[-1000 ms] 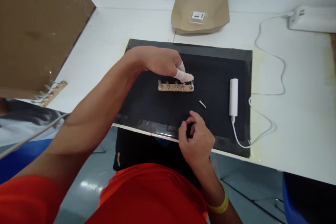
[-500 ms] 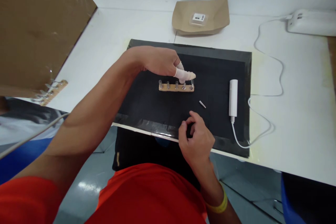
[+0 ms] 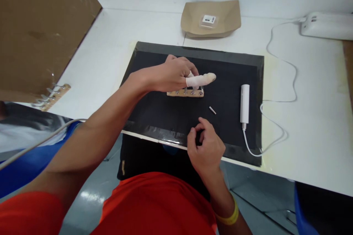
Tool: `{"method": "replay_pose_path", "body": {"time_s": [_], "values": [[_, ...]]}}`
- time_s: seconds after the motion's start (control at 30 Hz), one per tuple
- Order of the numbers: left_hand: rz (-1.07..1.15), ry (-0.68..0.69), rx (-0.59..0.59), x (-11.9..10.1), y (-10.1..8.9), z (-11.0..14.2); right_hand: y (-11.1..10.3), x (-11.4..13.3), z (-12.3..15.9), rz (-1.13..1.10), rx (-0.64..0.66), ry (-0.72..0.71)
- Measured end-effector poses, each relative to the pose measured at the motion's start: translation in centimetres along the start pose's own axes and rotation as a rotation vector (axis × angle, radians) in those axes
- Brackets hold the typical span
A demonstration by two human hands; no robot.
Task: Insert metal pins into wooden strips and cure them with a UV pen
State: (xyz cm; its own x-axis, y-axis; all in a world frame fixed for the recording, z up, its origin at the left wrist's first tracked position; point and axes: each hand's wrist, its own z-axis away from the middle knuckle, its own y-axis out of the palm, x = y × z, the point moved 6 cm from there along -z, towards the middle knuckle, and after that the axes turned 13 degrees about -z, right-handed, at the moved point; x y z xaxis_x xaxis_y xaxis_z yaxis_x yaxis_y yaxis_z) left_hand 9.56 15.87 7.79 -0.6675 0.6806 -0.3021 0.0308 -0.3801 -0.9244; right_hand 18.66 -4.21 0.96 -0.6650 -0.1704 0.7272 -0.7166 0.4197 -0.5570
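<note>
"So, first entry: the wooden strip?"

"One strip, pale, fitted with clear pegs and metal screws. Location: middle of the dark mat. Long axis: left to right, almost level. Pegs: upward, on the far side. Left end: partly covered by the left hand."

"State of that hand?"

"Over the strip, white covers on thumb and another finger. Thumb: straight, aimed right. Whether the fingers grip a peg: hidden, cannot tell."

"And the right hand?"

"One, at the near edge of the mat. Thumb and forefinger curled, narrow gap between the tips, nothing seen between them."

"Loose pieces?"

"One small rod, to the right and near side of the strip, well apart from it. Long axis: slanted, far left to near right."

"Remaining stock?"

"One white stick-shaped device, right part of the mat, long axis near to far, cable at its near end. One brown tray, beyond the mat, with a clear box inside, label up. One second strip, far left, slanted."
</note>
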Motion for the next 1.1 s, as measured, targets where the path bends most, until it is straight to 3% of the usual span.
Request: {"method": "replay_pose_path", "body": {"time_s": [0.37, 0.53, 0.7, 0.97, 1.1], "values": [[0.113, 0.082, -0.194, 0.7, 0.6, 1.4, 0.0, 0.1, -0.1, 0.007, 0.000, -0.004], [0.056, 0.098, -0.244, 0.5, 0.9, 1.8, 0.0, 0.3, -0.2, 0.014, -0.005, -0.014], [0.005, 0.069, -0.232, 0.7, 1.7, 1.8, 0.0, 0.2, -0.1, 0.011, -0.001, -0.005], [-0.079, 0.092, -0.100, 1.3, 2.5, 0.8, 0.1, -0.1, 0.1, 0.005, 0.010, 0.007], [-0.076, 0.096, -0.106, 1.4, 2.6, 0.3, 0.1, -0.1, 0.0, 0.005, 0.012, 0.007]]}}
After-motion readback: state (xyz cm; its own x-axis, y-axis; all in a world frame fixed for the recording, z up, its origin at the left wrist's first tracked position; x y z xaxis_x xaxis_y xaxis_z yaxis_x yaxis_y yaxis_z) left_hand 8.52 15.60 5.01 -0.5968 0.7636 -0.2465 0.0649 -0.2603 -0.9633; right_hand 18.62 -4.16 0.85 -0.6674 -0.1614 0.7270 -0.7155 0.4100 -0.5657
